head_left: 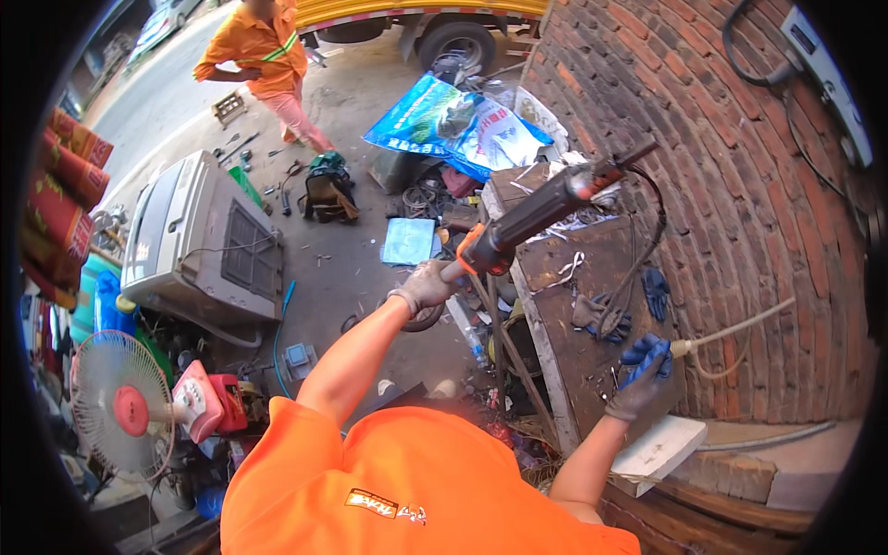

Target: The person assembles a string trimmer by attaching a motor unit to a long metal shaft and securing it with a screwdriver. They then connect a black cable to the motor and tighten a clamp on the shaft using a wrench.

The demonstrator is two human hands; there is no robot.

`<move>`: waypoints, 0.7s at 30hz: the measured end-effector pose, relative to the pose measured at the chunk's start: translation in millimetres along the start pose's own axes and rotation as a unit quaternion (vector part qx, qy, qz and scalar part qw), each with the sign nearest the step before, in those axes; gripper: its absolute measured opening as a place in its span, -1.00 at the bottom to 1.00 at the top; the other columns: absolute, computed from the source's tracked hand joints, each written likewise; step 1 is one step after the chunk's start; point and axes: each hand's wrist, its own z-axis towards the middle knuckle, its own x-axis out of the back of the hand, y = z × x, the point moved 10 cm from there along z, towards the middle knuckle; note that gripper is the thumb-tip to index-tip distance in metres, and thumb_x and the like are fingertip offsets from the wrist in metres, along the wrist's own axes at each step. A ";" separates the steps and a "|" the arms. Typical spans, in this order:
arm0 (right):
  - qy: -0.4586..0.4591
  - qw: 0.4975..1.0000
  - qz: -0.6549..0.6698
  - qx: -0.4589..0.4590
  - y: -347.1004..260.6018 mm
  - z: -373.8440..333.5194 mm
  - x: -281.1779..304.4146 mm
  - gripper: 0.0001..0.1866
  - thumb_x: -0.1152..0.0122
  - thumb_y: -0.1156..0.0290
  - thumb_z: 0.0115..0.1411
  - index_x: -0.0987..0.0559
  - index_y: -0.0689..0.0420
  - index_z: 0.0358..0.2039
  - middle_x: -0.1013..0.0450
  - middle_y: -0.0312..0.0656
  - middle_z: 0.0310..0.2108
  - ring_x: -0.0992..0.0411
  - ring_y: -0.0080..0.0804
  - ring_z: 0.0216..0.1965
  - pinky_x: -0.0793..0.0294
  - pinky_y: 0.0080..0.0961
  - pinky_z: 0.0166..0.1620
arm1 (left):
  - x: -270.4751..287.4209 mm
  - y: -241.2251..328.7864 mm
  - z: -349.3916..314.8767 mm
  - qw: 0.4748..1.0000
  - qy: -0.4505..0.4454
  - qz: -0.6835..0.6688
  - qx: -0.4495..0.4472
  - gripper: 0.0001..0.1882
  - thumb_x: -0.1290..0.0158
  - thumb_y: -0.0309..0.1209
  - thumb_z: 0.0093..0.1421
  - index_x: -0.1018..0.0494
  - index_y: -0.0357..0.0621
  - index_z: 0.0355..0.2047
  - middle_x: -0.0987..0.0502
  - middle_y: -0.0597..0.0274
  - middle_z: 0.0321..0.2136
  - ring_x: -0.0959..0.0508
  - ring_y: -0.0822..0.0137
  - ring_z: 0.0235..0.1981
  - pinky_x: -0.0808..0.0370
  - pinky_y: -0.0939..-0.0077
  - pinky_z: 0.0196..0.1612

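My left hand, in a pale grey work glove, is closed round the metal shaft of a long black power tool with an orange collar. The tool slants up to the right over a wooden workbench, its cable hanging from the far end. My right hand, in a grey glove with blue-coated fingers, is raised above the near end of the bench with its fingers curled. A tan cord or hose with a thick end lies right against these fingers; I cannot make out what exactly is held.
Blue work gloves lie on the bench beside a brick wall. A white block is near my right forearm. To the left stand a fan and a boxy appliance. A person in orange stands beyond scattered tools.
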 end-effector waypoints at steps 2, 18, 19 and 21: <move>-0.135 0.989 0.065 -0.013 -43.8 -41.5 -52.8 -0.54 -0.15 0.06 0.33 -0.56 0.29 -0.11 -0.54 -0.16 -0.35 -0.50 -0.49 -0.44 -0.50 -0.58 -0.39 | -10.4 -12.7 -6.2 1.000 0.007 0.012 0.009 -0.67 -0.17 -0.25 0.08 -0.58 -0.15 -0.19 -0.63 -0.13 -0.29 -0.62 -0.07 -0.17 -0.48 0.15 -0.07; -0.071 0.970 0.228 -0.039 -71.0 -95.9 -223.9 -0.55 -0.16 0.57 0.22 -0.36 0.27 0.13 -0.49 -0.19 -0.32 -0.51 -0.42 -0.39 -0.58 -0.42 -0.23 | -38.3 41.1 -127.7 0.960 0.181 -0.096 -0.193 -0.50 -0.26 -0.31 0.00 -0.46 -0.17 -0.03 -0.58 -0.13 -0.22 -0.59 -0.11 -0.16 -0.52 0.08 -0.11; -0.070 0.982 0.165 -0.056 -78.6 -109.5 -229.0 -0.56 -0.16 0.53 0.24 -0.37 0.27 0.12 -0.49 -0.20 -0.33 -0.51 -0.41 -0.38 -0.57 -0.40 -0.22 | -37.0 43.9 -130.4 0.956 0.194 -0.094 -0.198 -0.51 -0.27 -0.32 -0.02 -0.47 -0.17 -0.05 -0.58 -0.14 -0.25 -0.59 -0.11 -0.20 -0.52 0.07 -0.14; -0.141 0.972 0.180 -0.052 -65.4 -114.8 -221.8 -0.54 -0.18 0.46 0.26 -0.35 0.26 0.15 -0.49 -0.19 -0.29 -0.52 -0.39 -0.33 -0.57 -0.35 -0.12 | -37.3 39.2 -141.5 0.961 0.209 -0.101 -0.148 -0.54 -0.28 -0.31 -0.06 -0.49 -0.14 -0.12 -0.60 -0.08 -0.34 -0.61 -0.11 -0.27 -0.53 0.07 -0.19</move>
